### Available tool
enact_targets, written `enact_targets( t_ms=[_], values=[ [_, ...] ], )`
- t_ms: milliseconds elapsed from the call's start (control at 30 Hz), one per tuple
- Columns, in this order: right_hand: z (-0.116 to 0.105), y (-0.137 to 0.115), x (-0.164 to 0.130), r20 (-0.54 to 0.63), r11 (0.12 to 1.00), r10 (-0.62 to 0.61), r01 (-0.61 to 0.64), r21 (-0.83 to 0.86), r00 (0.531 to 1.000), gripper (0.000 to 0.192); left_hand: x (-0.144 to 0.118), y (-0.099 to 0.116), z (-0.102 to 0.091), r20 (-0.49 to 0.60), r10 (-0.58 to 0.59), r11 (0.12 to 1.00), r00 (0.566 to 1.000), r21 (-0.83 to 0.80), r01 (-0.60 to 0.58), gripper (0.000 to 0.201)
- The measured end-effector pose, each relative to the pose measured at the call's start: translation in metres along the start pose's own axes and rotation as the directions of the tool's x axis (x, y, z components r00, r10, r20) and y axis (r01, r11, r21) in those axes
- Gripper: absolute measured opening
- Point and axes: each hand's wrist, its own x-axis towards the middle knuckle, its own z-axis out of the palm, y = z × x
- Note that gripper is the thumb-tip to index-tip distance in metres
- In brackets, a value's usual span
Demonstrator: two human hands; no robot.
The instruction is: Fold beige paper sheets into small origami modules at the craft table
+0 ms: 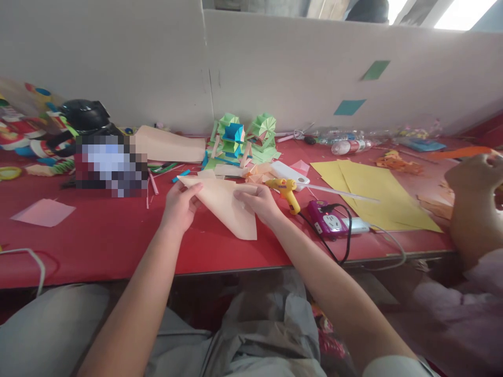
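Paper lay pinned between your hands: left hand gripped one edge, right hand pressed the fold flat on the bench.

Even, soft daylight, fairly bright. Window at top right blown out white. Shadows under things on the red bench faint. Wide-angle bending at edges; bench front curves. Lower forearms and lap slightly soft. One pixelated patch at left.

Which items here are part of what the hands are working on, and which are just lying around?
In hand: left hand, right hand, folded peach paper.
Lying about: glue gun, yellow sheets, purple power strip, green paper models, pink square, plastic bottle.
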Motion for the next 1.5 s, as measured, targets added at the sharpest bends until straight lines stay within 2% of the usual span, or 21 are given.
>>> enact_targets(
  t_ms=[200,400,633,833,1067,1300,1500],
  values=[
    [-0.0012,-0.0009,-0.0002,-0.037,0.999,0.014,-0.016,-0.05,0.999,0.035,0.0037,0.0024,-0.0033,-0.051,0.062,0.998,0.997,0.025,-0.061,0.037],
    [0.0014,-0.0034,-0.0019,-0.054,0.997,0.057,-0.054,0.054,0.997,0.046,0.0035,0.0005,-0.002,-0.076,0.07,0.997,0.995,0.036,-0.067,0.038],
    [0.0015,-0.0047,-0.0032,-0.036,0.986,0.096,-0.09,0.141,0.995,0.045,0.003,-0.0003,-0.0005,-0.063,0.072,0.997,0.995,0.027,-0.071,0.04],
    [-0.0012,-0.0048,-0.0023,0.039,0.97,0.129,-0.134,0.202,0.991,0.044,0.0034,-0.0012,-0.0005,-0.051,0.089,0.996,0.995,0.036,-0.087,0.04],
    [-0.0003,-0.0057,-0.0019,-0.02,0.972,0.17,-0.164,0.171,0.985,0.043,0.0029,-0.0028,-0.001,-0.033,0.074,0.997,0.997,0.037,-0.073,0.04],
    [0.0007,-0.002,-0.0018,0.0,0.99,0.059,-0.058,0.129,0.998,0.04,0.0028,-0.0035,-0.0016,-0.046,0.069,0.997,0.997,0.02,-0.068,0.04],
    [0.0004,-0.0004,-0.0007,-0.004,0.994,0.031,-0.03,0.101,1.0,0.041,0.0026,-0.0031,-0.0011,-0.042,0.092,0.995,0.995,0.039,-0.09,0.039]
  ],
)
